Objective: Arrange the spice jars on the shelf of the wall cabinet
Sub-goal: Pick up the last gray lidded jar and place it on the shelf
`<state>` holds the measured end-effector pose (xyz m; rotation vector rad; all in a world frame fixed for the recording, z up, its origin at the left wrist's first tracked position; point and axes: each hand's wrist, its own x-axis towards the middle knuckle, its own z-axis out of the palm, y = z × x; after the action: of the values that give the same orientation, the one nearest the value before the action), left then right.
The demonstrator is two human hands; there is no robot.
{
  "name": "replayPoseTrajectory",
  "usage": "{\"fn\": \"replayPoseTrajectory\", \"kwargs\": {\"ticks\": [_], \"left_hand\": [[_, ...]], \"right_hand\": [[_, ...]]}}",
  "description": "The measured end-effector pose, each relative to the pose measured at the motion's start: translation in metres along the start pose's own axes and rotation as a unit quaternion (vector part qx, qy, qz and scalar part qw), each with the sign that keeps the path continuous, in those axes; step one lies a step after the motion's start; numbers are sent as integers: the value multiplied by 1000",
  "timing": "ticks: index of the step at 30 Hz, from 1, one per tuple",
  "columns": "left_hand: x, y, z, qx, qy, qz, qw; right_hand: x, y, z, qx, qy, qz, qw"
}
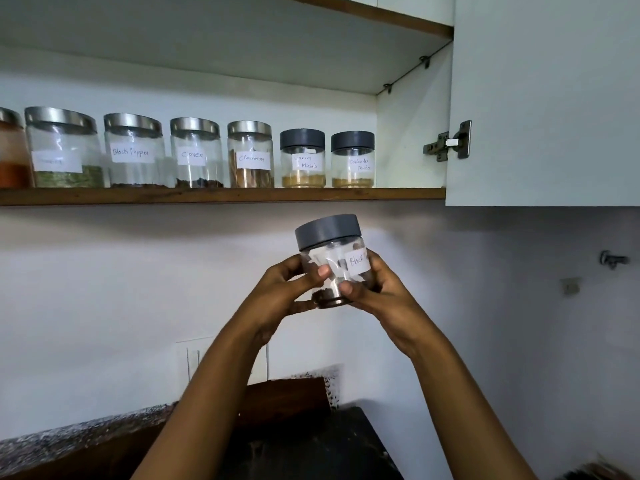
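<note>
**Jar in hand, below shelf, not yet placed**

Near: left hand (284, 289) and right hand (375, 289) both grip 1 grey-lidded jar (330, 258), held upright at frame centre; its label reads "Black…", partly turned to 3 o'clock. A second paper scrap sits under the left thumb.

Far: at 12 o'clock, the shelf (221, 196) carries 7 jars in a row; the coriander jar (352, 159) is rightmost, with a bare gap beside it toward the cabinet door (540, 98).

Judgement: lift clear of the shelf edge, rotate label forward, and set down in that gap without nudging the neighbour.
</note>
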<state>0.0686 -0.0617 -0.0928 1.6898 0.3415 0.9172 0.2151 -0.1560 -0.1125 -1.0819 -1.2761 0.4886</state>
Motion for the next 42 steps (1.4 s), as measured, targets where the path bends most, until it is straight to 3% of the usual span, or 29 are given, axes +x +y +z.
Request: {"fn": "replayPoseTrajectory", "kwargs": {"ticks": [4, 12, 17, 23, 33, 42], "left_hand": [[-1, -8, 19, -19, 139, 44, 989], [0, -2, 34, 3, 200, 119, 973], [3, 1, 45, 33, 185, 139, 972], [9, 8, 66, 132, 133, 181, 965], [52, 56, 106, 223, 121, 252, 934], [118, 92, 142, 361, 137, 251, 888]], "right_hand": [[-1, -2, 8, -40, 117, -35, 992], [-6, -11, 3, -51, 148, -32, 987], [-5, -18, -12, -8, 134, -28, 991], [-3, -34, -35, -58, 142, -59, 986], [24, -72, -93, -105, 147, -114, 977], [88, -96, -144, -135, 160, -123, 970]]}}
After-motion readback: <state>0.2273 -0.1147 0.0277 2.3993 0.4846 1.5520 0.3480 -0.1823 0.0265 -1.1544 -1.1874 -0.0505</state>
